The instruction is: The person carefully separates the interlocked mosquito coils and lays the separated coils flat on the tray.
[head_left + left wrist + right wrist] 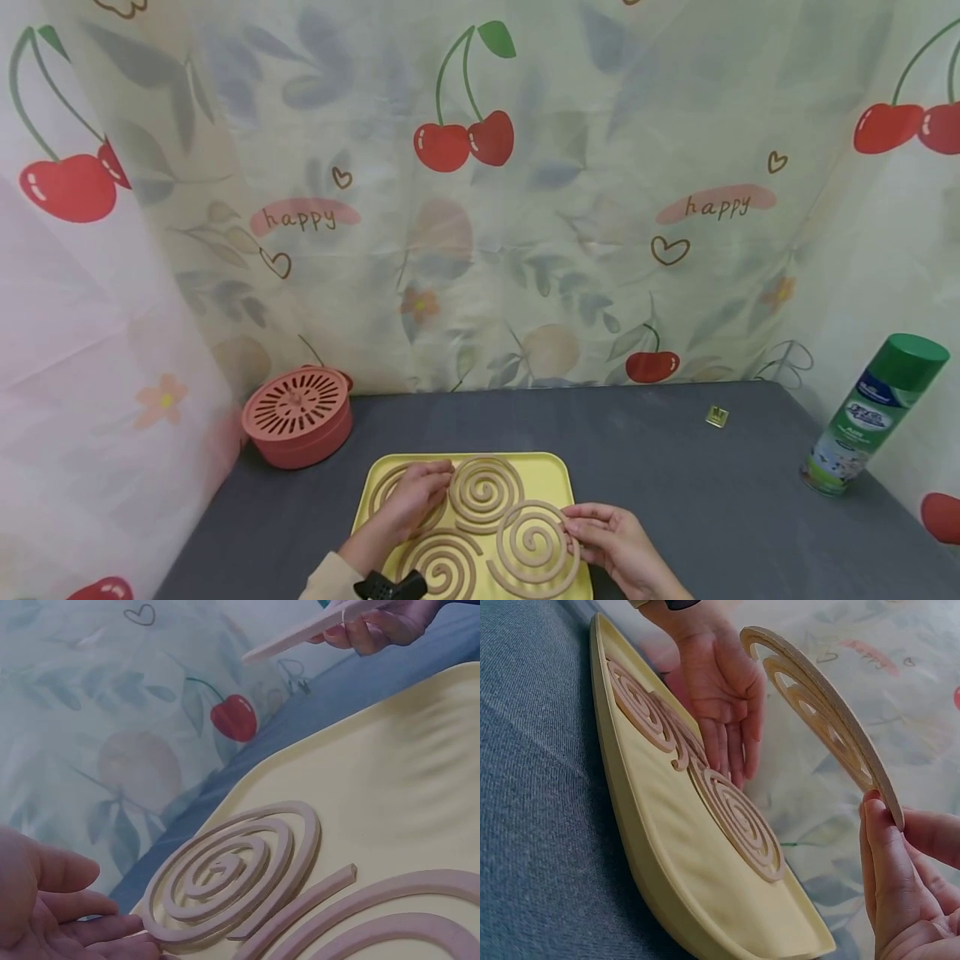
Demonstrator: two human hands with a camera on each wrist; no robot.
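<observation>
My right hand (611, 537) pinches a brown mosquito coil (534, 546) by its outer edge between thumb and fingers. In the right wrist view this coil is raised and tilted, apart from the yellow tray (697, 892). Three more coils lie on the tray: one at its far right (486, 490), one at the near left (441, 571), and one at the far left, partly hidden by my left hand (416, 498). That hand has its fingers extended beside the far coils and holds nothing. Whether its fingertips touch a coil I cannot tell.
A round red case (297, 417) with a slotted lid stands left of the tray on the dark table (637, 450). A small metal piece (717, 416) lies at the back right. Farther right stands a green spray can (873, 417). Printed curtains (562, 250) enclose the table.
</observation>
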